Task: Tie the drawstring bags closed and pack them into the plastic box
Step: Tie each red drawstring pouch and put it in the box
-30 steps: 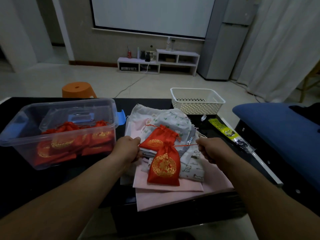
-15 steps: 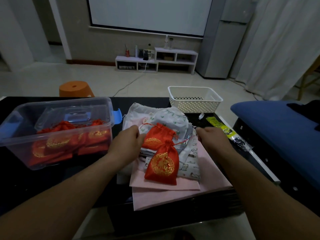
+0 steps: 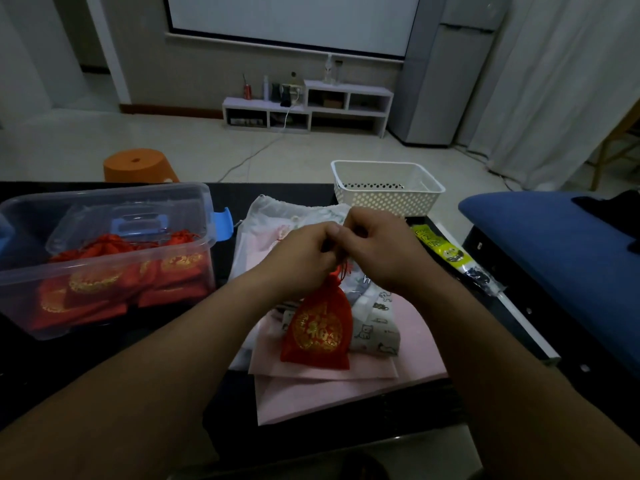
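Above the black table (image 3: 86, 368), left hand (image 3: 301, 258) and right hand (image 3: 377, 247) pinch the red bag's (image 3: 317, 330) drawstring (image 3: 343, 269).

- Plastic box (image 3: 104, 195): left of frame, on table (image 3: 104, 368); packed bags (image 3: 93, 278) inside.
- Cloth stack (image 3: 408, 341): centre, right of box.
- Loose bag (image 3: 317, 332): on stack, beneath left hand (image 3: 304, 258) and right hand (image 3: 377, 251).
- Basket (image 3: 388, 202): behind stack, right of centre.

We see a dim room; the pale projector screen (image 3: 291, 22) and floor (image 3: 194, 147) are brightest. The black bench (image 3: 104, 368) swallows detail. Wide-angle bending curves the edges; forearms blur softly.
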